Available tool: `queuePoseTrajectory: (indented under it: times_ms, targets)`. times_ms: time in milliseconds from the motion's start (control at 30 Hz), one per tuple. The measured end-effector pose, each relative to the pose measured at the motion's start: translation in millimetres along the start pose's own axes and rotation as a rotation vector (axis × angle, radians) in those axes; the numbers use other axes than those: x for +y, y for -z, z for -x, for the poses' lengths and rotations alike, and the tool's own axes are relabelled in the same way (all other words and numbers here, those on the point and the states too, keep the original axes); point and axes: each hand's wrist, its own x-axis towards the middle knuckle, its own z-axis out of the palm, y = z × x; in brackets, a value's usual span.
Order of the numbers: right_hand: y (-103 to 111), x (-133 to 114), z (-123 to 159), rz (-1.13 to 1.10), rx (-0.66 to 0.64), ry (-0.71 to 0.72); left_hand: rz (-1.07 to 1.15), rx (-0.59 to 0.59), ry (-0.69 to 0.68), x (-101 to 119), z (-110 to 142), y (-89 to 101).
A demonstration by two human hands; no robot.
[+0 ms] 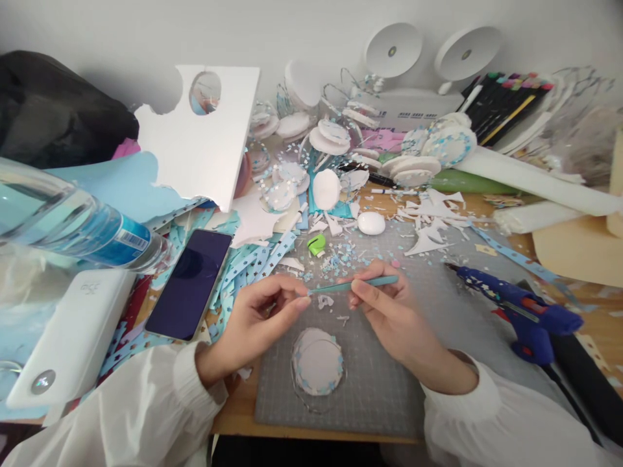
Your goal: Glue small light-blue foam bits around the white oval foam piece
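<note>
Tweezers (378,281) lie pinched in right fingers (374,296), left fingers (287,314) nearly together, hold unclear, and bottle label (117,238) illegible.

Left edge: clear plastic bottle (82,211), blue label with barcode, far end cut off by the frame. Nearer, white power bank (80,324), round dark badge at its lower end. Phone (191,285) to its right, face up, screen dark. Back left: dark, bulky bag (63,110) near the pale wall (146,29). Back right: two round white dishes (394,50), tilted; beside them, bundled markers (506,100), black barrels, coloured ends, leaning.
</note>
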Motion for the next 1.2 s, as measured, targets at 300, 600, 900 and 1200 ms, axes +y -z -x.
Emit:
queuePoseTrajectory:
  times_ms: [300,600,900,1200]
  targets:
    - [-0.1,0.9,0.7,0.000,-0.021,0.014,-0.053,0.007,-0.011,1.1,-0.4,0.6]
    - [1.7,4.1,3.3,0.006,-0.020,0.033,-0.070,-0.004,-0.020,0.4,0.6,0.7]
    - [1.0,2.6,2.6,-0.064,-0.011,0.031,-0.097,0.023,-0.041,0.2,0.5,1.0]
    - [0.3,-0.3,1.1,-0.117,0.006,0.028,-0.165,0.101,-0.062,2.1,-0.8,-1.0]
